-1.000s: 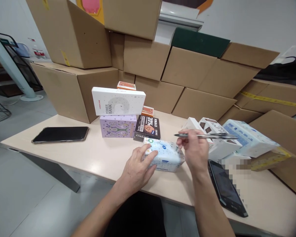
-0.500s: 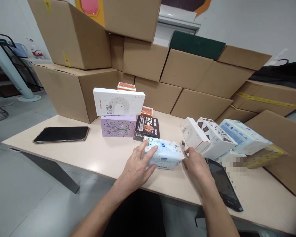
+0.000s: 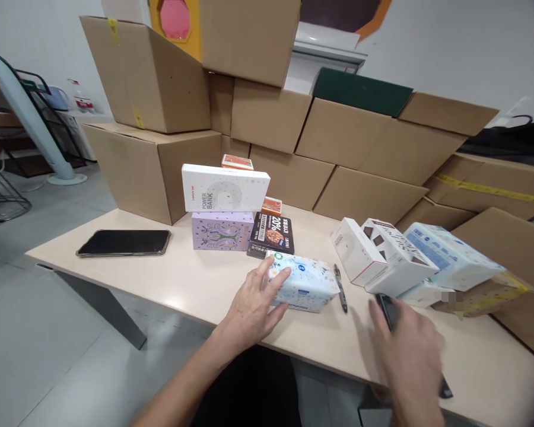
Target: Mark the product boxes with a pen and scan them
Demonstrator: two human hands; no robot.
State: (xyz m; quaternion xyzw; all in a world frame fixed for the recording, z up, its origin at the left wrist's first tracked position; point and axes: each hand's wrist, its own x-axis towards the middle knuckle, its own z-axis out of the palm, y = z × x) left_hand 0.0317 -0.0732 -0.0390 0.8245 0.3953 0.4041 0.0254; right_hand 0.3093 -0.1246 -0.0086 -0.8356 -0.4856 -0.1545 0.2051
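My left hand (image 3: pixel 257 305) grips the left end of a soft blue-and-white tissue pack (image 3: pixel 307 283), fingers over its top and thumb at the front side. Just right of the pack a dark pen (image 3: pixel 340 289) lies on the table, touched by neither hand. My right hand (image 3: pixel 407 347), smeared by motion, is over a flat black device with a screen (image 3: pixel 386 309). Its thumb is near the device's left edge, and the hand covers most of the device; whether the fingers close on it is unclear.
Behind the pack are a black box (image 3: pixel 273 233), a purple box (image 3: pixel 222 231) and a white power bank box (image 3: pixel 226 188). A phone (image 3: pixel 124 242) lies left. White boxes (image 3: pixel 358 249) and another tissue pack (image 3: pixel 454 252) stand right. Cardboard boxes (image 3: pixel 311 181) line the back.
My right hand has left the pen beside the tissue pack and moved right, over the black device. My left hand remains on the pack. The view has shifted slightly.
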